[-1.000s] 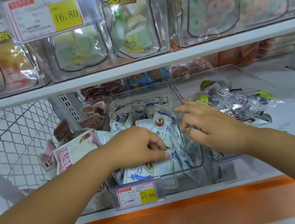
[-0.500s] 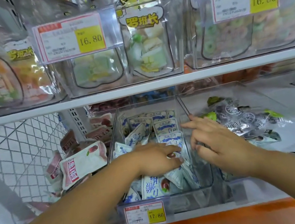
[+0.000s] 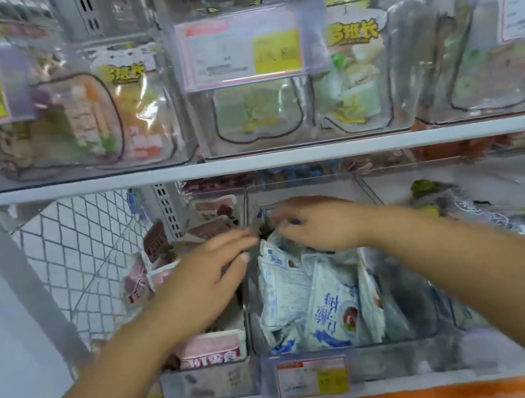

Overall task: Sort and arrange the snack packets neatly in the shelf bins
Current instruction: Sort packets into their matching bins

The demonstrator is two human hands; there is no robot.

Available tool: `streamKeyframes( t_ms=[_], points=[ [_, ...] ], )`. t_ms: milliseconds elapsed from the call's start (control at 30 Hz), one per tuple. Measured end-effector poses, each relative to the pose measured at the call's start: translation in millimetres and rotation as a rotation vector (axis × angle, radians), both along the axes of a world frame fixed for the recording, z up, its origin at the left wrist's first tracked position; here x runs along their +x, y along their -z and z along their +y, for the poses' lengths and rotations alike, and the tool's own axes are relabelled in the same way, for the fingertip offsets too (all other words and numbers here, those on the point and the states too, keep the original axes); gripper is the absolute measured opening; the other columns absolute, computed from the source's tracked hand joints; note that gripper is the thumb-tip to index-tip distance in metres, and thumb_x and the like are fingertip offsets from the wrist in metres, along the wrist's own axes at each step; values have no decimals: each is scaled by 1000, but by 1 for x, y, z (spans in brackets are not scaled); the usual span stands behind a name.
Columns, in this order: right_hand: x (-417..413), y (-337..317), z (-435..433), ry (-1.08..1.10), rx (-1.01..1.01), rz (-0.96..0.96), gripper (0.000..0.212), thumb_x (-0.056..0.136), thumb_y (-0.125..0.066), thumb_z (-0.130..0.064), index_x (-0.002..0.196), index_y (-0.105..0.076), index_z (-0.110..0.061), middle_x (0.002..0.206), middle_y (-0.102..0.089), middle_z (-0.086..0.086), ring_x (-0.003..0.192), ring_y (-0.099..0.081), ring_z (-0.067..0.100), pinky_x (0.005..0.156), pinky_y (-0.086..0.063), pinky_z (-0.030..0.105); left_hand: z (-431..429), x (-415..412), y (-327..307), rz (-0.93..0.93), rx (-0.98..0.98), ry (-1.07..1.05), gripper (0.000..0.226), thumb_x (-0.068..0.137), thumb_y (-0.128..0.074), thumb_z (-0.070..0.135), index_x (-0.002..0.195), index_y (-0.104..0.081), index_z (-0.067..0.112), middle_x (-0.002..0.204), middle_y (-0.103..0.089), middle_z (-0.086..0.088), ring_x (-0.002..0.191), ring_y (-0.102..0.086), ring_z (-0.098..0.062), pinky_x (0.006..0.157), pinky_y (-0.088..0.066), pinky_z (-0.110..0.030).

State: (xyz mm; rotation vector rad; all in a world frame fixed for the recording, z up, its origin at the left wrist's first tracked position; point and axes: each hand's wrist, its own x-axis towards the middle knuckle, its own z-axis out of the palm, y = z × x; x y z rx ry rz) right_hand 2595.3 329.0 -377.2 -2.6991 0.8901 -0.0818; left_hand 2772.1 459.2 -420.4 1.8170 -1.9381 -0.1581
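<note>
Blue-and-white snack packets (image 3: pixel 309 298) stand packed in the clear middle bin (image 3: pixel 416 334) on the lower shelf. My right hand (image 3: pixel 325 228) reaches to the back of that bin, its fingers curled over the top of a blue-and-white packet there; motion blur hides the exact grip. My left hand (image 3: pixel 205 278) hovers over the divider between the middle bin and the left bin, fingers stretched out towards the right hand and holding nothing. Pink-and-white packets (image 3: pixel 211 346) fill the left bin.
Dark packets with green tips (image 3: pixel 486 213) lie in the right bin. A wire mesh panel (image 3: pixel 83 256) closes the shelf's left end. The upper shelf (image 3: pixel 248 163) carries clear bins (image 3: pixel 257 116) with price tags. A price label (image 3: pixel 312 378) hangs on the middle bin's front.
Both hands moved from the front of the middle bin towards its back. The left hand opened and shifted left over the divider. The camera view tilted up and is blurred.
</note>
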Motion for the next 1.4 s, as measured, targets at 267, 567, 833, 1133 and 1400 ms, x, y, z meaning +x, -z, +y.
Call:
streamKeyframes(
  t_ms=[267,567,833,1133,1400],
  points=[
    [17,46,-30,-14,115,342,37,96,-45,-44,133,-49,-38,142,-44,-10,127,-44,15,106,-37,34,8,14,12,-80,28,73,66,80,-15,76,142,-24,54,145,-3,45,134,-6,18,109,-10,-23],
    [-31,1,-35,59,-5,541,33,99,-45,-39,129,-56,-32,130,-55,-10,114,-54,14,101,-42,30,9,11,11,-42,94,77,68,82,-17,80,144,-16,55,149,3,43,135,-2,18,117,-1,-33],
    [20,16,7,-128,149,369,46,84,-59,-58,126,-49,-43,132,-46,-15,116,-48,10,100,-41,34,13,8,10,-34,159,75,66,84,-32,75,143,-9,57,143,13,48,119,11,32,113,7,-25],
    [-48,16,-19,63,-122,549,38,91,-54,-42,128,-52,-32,121,-60,-3,104,-58,19,93,-49,38,14,9,12,5,142,82,64,85,-32,73,144,-14,56,147,7,44,130,-3,18,116,4,-31],
    [-31,29,-13,137,-91,481,52,93,-53,-28,142,-36,-23,138,-51,8,117,-52,26,97,-46,37,14,4,8,60,150,71,63,87,-42,69,144,-23,52,150,-4,39,123,-13,13,117,-7,-37]
  ],
)
